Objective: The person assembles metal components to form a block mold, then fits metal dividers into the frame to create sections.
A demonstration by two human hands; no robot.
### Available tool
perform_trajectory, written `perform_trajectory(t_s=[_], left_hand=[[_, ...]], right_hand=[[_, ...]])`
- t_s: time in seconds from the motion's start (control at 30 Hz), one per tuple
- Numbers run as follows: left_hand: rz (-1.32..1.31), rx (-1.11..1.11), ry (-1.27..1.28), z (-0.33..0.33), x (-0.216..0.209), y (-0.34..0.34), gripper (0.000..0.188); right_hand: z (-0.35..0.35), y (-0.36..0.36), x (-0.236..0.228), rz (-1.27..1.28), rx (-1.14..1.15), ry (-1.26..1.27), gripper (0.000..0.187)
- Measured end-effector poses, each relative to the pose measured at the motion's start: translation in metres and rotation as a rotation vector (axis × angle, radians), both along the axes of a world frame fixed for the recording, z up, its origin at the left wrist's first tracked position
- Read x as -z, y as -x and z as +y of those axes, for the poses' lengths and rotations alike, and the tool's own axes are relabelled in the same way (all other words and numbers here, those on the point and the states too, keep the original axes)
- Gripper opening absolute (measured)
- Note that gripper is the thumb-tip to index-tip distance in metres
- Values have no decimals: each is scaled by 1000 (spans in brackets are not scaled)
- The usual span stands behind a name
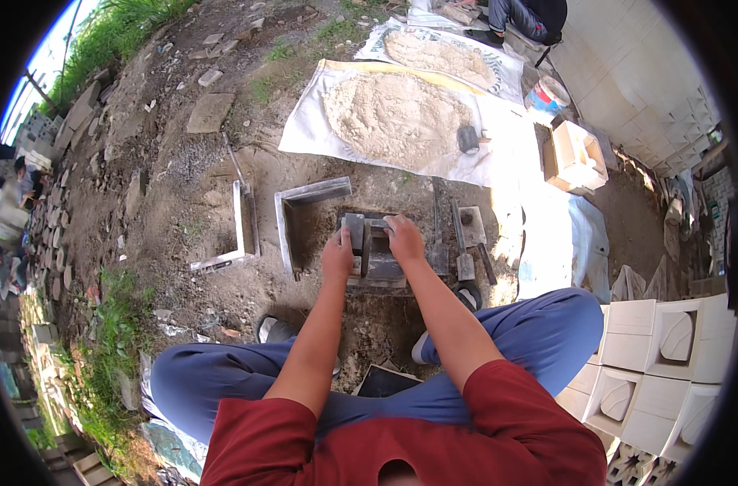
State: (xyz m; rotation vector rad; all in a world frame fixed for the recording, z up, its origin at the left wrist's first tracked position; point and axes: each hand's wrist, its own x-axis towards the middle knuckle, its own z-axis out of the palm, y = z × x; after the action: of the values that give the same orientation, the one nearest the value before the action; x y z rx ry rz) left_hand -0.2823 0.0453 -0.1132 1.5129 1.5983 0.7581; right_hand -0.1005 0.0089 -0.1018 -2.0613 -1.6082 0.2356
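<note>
Between my feet, a dark grey mould assembly (383, 270) rests on a flat base on the ground. My left hand (337, 257) is closed on a small grey block (353, 221) at its left side, thumb along the near face. On the other side, my right hand (404, 241) has its fingers bent over the upper edge of a dark box-shaped mould piece (380, 253). A narrow gap separates the two pieces. To the left of them an L-shaped metal frame piece (283, 227) stands on the soil, and a second L-shaped piece (241, 231) lies farther left.
Pale powder (393, 117) is heaped on a white sack sheet, with a dark mallet head (467, 139) at its edge. A flat-bladed tool (464, 266) lies right of the mould. Pale cast blocks (628, 340) are stacked at right. Another person (524, 18) sits at the back.
</note>
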Motion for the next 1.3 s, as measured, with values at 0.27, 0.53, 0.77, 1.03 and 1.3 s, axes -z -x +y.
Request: perform_trajectory(t_s=[0.27,0.53,0.77,1.03,1.3], left_hand=[[845,922,194,89,-61,40,58],[764,845,-43,154,-174,144,49],[107,548,223,114,-84,218,56],[-376,341,315,80,28,168,63],[-74,90,3,66,77,157,68]], right_hand=[[11,-17,-22,-19,-121,192,35],[56,-26,-37,-45,-189,313,60],[117,-1,-30,-154,-289,247,59],[171,29,-2,-253,-509,82,46],[205,58,-2,-245,-568,171,22]])
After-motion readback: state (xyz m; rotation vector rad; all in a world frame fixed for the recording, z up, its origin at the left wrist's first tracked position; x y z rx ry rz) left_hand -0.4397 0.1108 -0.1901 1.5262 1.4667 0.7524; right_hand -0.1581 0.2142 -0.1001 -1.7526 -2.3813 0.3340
